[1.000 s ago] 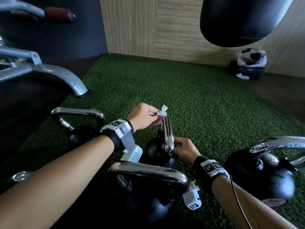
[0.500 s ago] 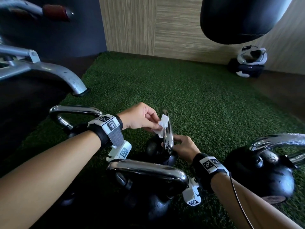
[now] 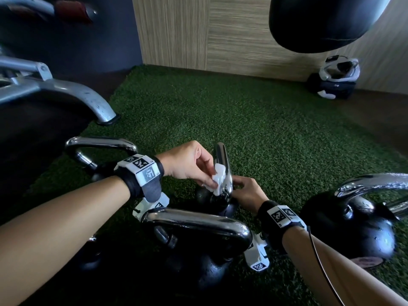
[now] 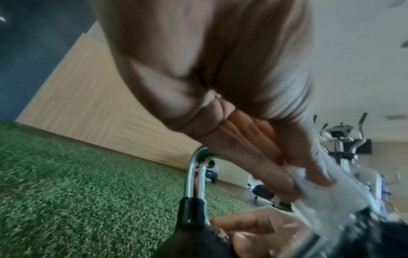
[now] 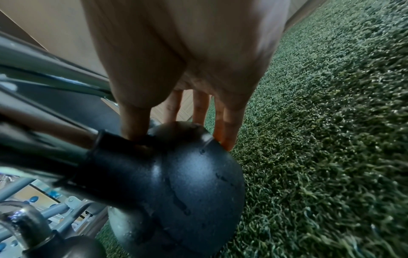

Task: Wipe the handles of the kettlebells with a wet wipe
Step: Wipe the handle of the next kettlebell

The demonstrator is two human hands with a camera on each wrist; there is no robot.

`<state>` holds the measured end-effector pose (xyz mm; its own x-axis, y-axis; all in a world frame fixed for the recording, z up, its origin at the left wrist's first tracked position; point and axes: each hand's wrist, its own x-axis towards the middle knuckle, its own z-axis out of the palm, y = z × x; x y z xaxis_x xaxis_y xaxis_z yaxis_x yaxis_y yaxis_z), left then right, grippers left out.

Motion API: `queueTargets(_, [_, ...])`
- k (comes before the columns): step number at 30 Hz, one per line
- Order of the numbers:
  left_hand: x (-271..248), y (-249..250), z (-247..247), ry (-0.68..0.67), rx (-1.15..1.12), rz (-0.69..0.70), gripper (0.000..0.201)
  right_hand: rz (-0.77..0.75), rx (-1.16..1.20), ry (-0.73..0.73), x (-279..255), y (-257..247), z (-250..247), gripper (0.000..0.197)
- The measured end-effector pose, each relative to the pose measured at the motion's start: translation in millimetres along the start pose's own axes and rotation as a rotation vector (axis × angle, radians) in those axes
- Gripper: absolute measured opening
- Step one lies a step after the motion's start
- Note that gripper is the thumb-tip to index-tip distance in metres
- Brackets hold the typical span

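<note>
A small black kettlebell (image 3: 207,200) stands on the turf in the middle, its chrome handle (image 3: 221,160) edge-on to me. My left hand (image 3: 212,180) pinches a crumpled white wet wipe (image 3: 219,178) against the lower part of the handle's near leg. The left wrist view shows the same pinch, with the wipe (image 4: 309,183) between thumb and fingers beside the chrome handle (image 4: 196,176). My right hand (image 3: 241,187) rests on the ball's right side. In the right wrist view its fingers (image 5: 199,108) lie fairly straight over the black ball (image 5: 176,178), thumb near the handle's base.
Three larger kettlebells ring the small one: a near one (image 3: 194,224), a left one (image 3: 99,144) and a right one (image 3: 353,228). A machine leg (image 3: 92,104) lands at the turf's left edge. A punching bag (image 3: 320,23) hangs above; headgear (image 3: 335,78) lies by the wall.
My left hand has slid the wipe from the top of the chrome handle down its near leg towards the ball. The right hand has stayed on the kettlebell.
</note>
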<state>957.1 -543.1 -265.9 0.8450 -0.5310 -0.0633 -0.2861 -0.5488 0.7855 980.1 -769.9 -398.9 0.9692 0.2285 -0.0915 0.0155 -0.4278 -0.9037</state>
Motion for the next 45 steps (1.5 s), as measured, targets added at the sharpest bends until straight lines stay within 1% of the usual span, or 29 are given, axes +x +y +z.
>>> queueTargets(2, [-3.8,1.4,6.1,0.008,0.052,0.035,0.021,0.000,0.000,-0.002,-0.7,-0.2,-1.0,0.071])
queueTargets(5, [-7.8,-3.5,11.8,0.076,0.094,0.082,0.022,-0.040,0.000,-0.006,-1.5,0.3,-2.0,0.053])
queueTargets(7, [-10.0,-7.8,16.9,0.089,0.127,0.112,0.023,-0.033,0.024,0.007,-1.8,0.6,-1.4,0.046])
queueTargets(9, [-12.2,-10.5,21.2,0.112,0.149,0.146,0.026,-0.041,0.024,0.016,-0.2,1.6,0.0,0.046])
queueTargets(12, [-13.4,-14.1,23.7,0.148,0.168,0.170,0.024,-0.046,0.024,0.018,-2.8,0.2,-1.1,0.044])
queueTargets(14, [-13.6,-14.8,26.5,0.115,0.201,0.175,0.022,-0.036,0.052,0.033,-1.8,1.6,2.5,0.043])
queueTargets(16, [-11.5,-16.0,28.1,0.085,0.220,0.145,0.019,-0.044,0.079,0.061,-0.9,2.3,8.0,0.041])
queueTargets(18, [-7.4,-17.9,28.9,0.076,0.248,0.085,0.013,-0.061,0.075,0.072,-0.1,5.5,9.7,0.044])
queueTargets(21, [-3.8,-23.4,32.1,0.057,0.280,0.003,0.013,-0.020,-0.017,0.058,-2.3,7.4,8.0,0.068])
queueTargets(22, [-3.3,-25.1,32.7,0.054,0.271,-0.010,0.013,-0.019,-0.038,0.057,-3.1,7.0,7.4,0.072])
queueTargets(23, [-3.2,-26.4,32.6,0.054,0.260,-0.014,0.013,-0.021,-0.063,0.054,-3.1,7.0,6.6,0.070])
queueTargets(24, [-3.4,-27.8,31.6,0.053,0.256,-0.016,0.013,-0.022,-0.090,0.045,-3.0,6.7,4.3,0.064])
queueTargets(26, [-5.6,-31.6,25.1,0.055,0.269,-0.031,0.014,-0.057,-0.164,0.035,-4.6,-7.5,-4.9,0.036])
queueTargets(27, [-7.1,-34.8,19.5,0.065,0.277,-0.052,0.016,-0.077,-0.170,0.049,-3.4,-15.2,-12.5,0.025])
queueTargets(28, [-8.7,-39.6,12.0,0.089,0.267,-0.081,0.021,-0.089,-0.157,0.098,-1.7,-23.4,-20.0,0.020])
queueTargets(29, [-10.7,-44.4,4.0,0.130,0.227,-0.118,0.030,-0.113,-0.128,0.166,0.4,-32.2,-26.9,0.018])
queueTargets(31, [-14.9,-50.8,-12.4,0.240,0.016,-0.190,0.044,-0.232,-0.057,0.282,1.7,-54.9,-37.4,0.017])
queueTargets(32, [-16.1,-50.8,-18.7,0.289,-0.120,-0.200,0.046,-0.304,-0.036,0.293,-1.2,-69.7,-41.7,0.019])
queueTargets(33, [-16.2,-48.2,-24.1,0.331,-0.230,-0.197,0.045,-0.372,-0.042,0.274,-5.3,-84.3,-44.5,0.021])
queueTargets(35, [-14.5,-35.0,-32.9,0.390,-0.348,-0.172,0.037,-0.458,-0.161,0.204,-14.2,-112.6,-48.8,0.028])
queueTargets(37, [-10.5,-19.8,-37.8,0.389,-0.433,-0.142,0.030,-0.481,-0.221,0.148,-19.8,-129.3,-48.0,0.037])
queueTargets(39, [-6.3,-10.1,-41.3,0.378,-0.494,-0.126,0.027,-0.494,-0.188,0.127,-20.5,-137.6,-41.0,0.044])
queueTargets(42, [-1.9,-1.6,-43.4,0.383,-0.525,-0.104,0.023,-0.562,-0.151,0.129,-21.4,-147.2,-32.8,0.042])
queueTargets(45, [1.9,4.5,-43.1,0.390,-0.551,-0.083,0.023,-0.593,-0.116,0.182,-21.1,-150.2,-29.4,0.038])
